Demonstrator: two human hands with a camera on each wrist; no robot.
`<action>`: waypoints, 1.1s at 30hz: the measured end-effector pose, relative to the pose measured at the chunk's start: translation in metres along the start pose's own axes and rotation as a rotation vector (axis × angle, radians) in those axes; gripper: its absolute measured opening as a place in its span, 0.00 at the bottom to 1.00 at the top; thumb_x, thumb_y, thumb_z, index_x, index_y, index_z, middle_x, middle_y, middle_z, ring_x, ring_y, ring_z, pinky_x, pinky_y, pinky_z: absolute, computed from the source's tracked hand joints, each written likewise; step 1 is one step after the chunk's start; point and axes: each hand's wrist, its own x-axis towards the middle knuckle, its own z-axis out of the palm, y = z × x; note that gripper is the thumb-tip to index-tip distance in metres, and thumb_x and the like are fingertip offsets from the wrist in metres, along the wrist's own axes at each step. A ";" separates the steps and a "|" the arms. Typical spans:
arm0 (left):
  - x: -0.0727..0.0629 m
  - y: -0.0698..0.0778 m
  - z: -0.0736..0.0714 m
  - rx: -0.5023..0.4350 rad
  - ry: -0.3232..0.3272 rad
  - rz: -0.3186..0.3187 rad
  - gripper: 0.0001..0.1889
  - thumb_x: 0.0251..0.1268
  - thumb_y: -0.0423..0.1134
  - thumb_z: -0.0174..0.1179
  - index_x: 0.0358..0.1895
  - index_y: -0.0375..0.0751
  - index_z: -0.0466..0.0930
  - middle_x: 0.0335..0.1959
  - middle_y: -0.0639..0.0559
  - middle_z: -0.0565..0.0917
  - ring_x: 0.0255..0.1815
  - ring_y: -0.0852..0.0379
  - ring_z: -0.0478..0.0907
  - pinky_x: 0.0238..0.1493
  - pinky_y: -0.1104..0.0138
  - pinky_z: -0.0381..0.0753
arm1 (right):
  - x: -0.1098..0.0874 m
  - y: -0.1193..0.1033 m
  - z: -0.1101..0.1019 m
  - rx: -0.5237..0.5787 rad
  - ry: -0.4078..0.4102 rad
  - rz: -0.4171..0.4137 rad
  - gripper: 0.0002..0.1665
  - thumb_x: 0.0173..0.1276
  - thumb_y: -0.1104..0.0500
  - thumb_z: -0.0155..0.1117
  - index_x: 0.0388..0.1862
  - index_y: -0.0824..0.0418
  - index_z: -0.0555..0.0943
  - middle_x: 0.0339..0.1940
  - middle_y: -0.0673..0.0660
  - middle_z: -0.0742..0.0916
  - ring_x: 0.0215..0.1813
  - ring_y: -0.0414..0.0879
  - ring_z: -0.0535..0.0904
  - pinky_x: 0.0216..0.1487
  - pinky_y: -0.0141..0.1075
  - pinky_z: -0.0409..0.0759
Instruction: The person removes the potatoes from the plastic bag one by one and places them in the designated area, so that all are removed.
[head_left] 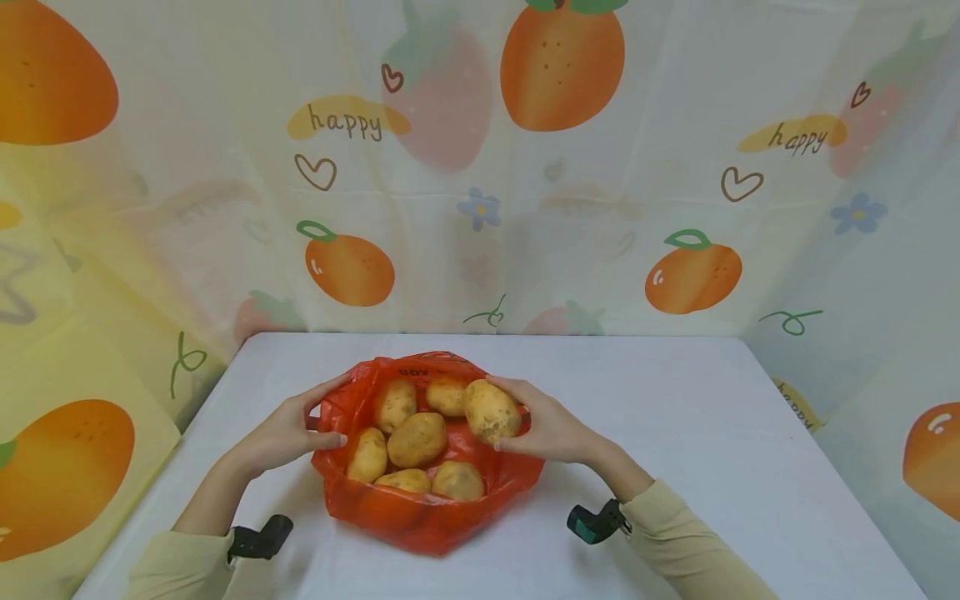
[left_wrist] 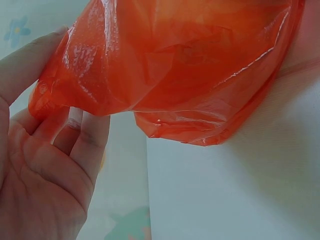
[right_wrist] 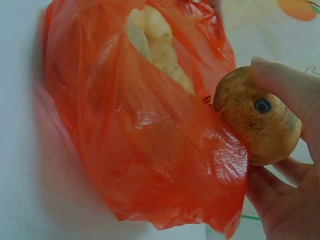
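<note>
A red plastic bag [head_left: 431,529] lies wide open on the table with several potatoes [head_left: 417,440] inside it. My left hand [head_left: 277,435] grips the bag's left rim, the thumb on the near side; in the left wrist view, thumb and fingers are around a fold of the red plastic [left_wrist: 165,75]. At the bag's right rim, my right hand [head_left: 553,423] holds a large potato [head_left: 491,412] between thumb and fingers. Seen from the right wrist, this potato [right_wrist: 257,117] has a dark spot and sits against the bag's outer edge.
A white tabletop [head_left: 660,400] carries the bag. Behind it hangs a curtain [head_left: 427,208] printed with fruit, hearts and words. A black wrist camera [head_left: 261,537] is strapped on the left wrist, another [head_left: 596,523] on the right.
</note>
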 end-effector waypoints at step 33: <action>0.001 0.001 -0.001 0.017 0.007 -0.009 0.42 0.53 0.37 0.65 0.71 0.57 0.53 0.64 0.39 0.65 0.48 0.46 0.77 0.40 0.61 0.82 | 0.002 0.030 -0.032 0.059 0.160 0.115 0.50 0.53 0.59 0.71 0.72 0.55 0.56 0.66 0.59 0.68 0.60 0.57 0.70 0.51 0.45 0.78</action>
